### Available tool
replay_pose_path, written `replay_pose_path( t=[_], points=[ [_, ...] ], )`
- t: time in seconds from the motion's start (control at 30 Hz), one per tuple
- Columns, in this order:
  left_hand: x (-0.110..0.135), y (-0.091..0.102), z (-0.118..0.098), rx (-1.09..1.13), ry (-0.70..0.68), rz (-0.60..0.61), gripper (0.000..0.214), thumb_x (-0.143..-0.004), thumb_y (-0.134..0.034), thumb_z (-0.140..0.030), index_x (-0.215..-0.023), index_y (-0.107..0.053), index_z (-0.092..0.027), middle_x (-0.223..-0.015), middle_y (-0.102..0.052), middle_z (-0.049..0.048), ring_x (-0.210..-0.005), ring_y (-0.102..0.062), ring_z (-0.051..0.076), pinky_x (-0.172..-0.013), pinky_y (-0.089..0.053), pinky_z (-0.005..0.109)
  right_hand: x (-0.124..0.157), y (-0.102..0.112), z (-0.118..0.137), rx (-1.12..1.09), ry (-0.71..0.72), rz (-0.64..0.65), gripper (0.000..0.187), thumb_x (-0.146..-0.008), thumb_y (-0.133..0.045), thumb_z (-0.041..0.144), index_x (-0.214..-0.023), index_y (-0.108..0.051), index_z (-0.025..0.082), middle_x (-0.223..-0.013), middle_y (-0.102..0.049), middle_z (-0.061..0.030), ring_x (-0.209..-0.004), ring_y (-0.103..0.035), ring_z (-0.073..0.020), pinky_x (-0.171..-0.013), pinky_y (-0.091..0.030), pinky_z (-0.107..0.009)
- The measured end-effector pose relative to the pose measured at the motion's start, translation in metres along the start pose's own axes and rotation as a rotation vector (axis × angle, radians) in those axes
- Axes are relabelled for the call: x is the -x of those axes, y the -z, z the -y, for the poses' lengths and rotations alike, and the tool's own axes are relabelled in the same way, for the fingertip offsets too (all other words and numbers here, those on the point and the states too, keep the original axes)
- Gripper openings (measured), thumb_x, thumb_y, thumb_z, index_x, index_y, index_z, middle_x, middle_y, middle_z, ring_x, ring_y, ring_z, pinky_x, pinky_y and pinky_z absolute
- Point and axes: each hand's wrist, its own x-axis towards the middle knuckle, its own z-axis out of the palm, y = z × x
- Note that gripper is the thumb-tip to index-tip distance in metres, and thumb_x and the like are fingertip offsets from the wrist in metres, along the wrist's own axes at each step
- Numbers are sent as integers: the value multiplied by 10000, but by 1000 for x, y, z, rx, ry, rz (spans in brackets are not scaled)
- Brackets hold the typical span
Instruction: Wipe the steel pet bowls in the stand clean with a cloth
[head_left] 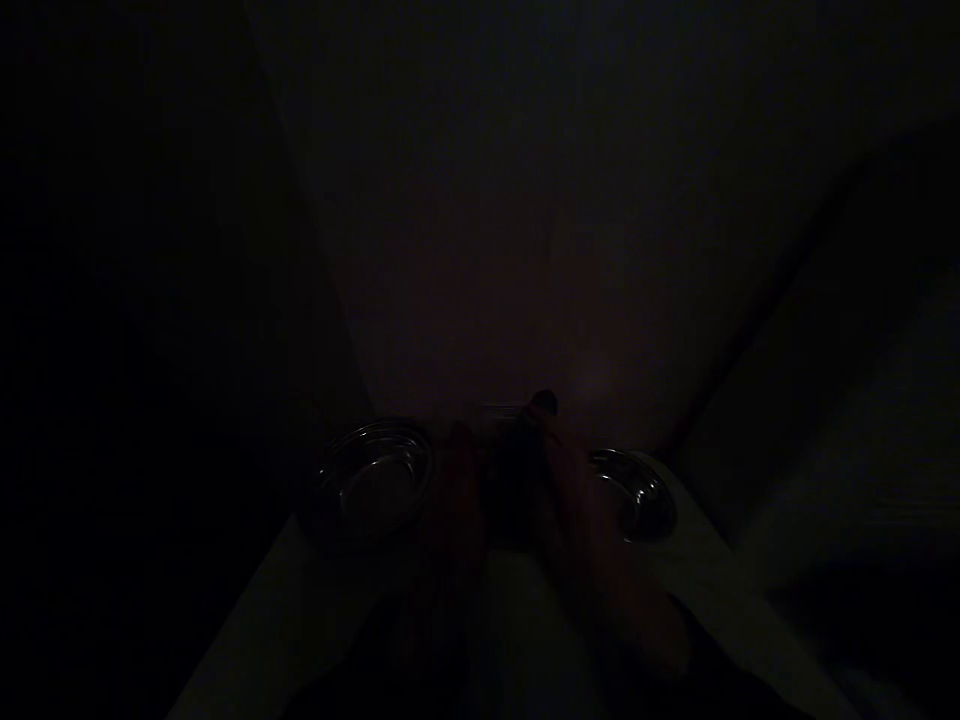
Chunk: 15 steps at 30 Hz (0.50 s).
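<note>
Pale tabletop [255, 610] in a near-black room, dim wall [465, 250] beyond! Dark object [510, 490] between left hand [459, 480] and right hand [562, 480], grip too murky to tell; shiny left bowl [379, 487] and right bowl [649, 500] flank them.

1. The left hand [461, 490] extends forward, its finger pose too dark to read.
2. The right hand [566, 475] extends alongside, apart from it, its grip unclear.
3. The right forearm [637, 610] slants inward, bare near the wrist.
</note>
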Motion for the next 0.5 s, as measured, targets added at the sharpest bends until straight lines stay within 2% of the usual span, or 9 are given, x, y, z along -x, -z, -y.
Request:
replay_pose_path(
  t=[0.07,0.13,0.2,0.3,0.37,0.43,0.5],
  points=[
    [0,0,1,-7,79,-34,545,-777,-468,-681,-721,-638,-166,-649,-710,67,-829,-695,249,-671,-528,291,-3,3,-5,-98,-163,-15,424,-959,-348,267,-1378,-384,216,-1382,-488,-122,-1265,-471,-241,-1012,-449,-471],
    [1,-1,0,-15,112,-52,578,-774,-449,-697,-731,-650,-157,-644,-708,68,-818,-696,248,-672,-528,293,-4,1,-6,-125,-228,-23,402,-965,-325,282,-1352,-415,217,-1354,-518,-123,-1247,-491,-251,-994,-460,-485],
    [3,-3,-3,-12,58,-44,577,-795,-430,-686,-760,-660,-158,-677,-713,62,-838,-694,236,-699,-525,290,-2,-3,-1,-52,-153,-32,440,-945,-355,251,-1379,-382,186,-1374,-490,-154,-1278,-455,-273,-1003,-441,-509],
    [7,-8,-8,9,-45,-35,545,-851,-398,-635,-838,-665,-161,-787,-721,50,-867,-682,198,-759,-519,289,5,-10,10,143,113,-30,591,-887,-426,205,-1447,-260,113,-1427,-405,-207,-1359,-323,-313,-1054,-346,-575],
    [10,-10,-10,13,-67,-34,493,-883,-415,-578,-920,-655,-149,-875,-712,53,-839,-672,171,-776,-525,319,8,-12,14,220,225,-24,655,-868,-452,211,-1466,-209,97,-1431,-397,-213,-1374,-280,-330,-1069,-288,-616],
    [11,-11,-10,13,-68,-23,464,-891,-443,-543,-969,-642,-131,-895,-702,60,-787,-667,156,-751,-534,342,6,-9,12,192,218,-15,656,-873,-455,221,-1472,-204,129,-1430,-403,-193,-1367,-298,-324,-1068,-293,-614],
    [13,-11,-9,10,-53,-4,496,-885,-424,-570,-925,-661,-135,-820,-709,56,-757,-676,166,-702,-534,315,2,-4,7,78,104,-21,589,-902,-427,228,-1460,-244,184,-1433,-408,-159,-1347,-348,-294,-1059,-353,-560]
  ],
)
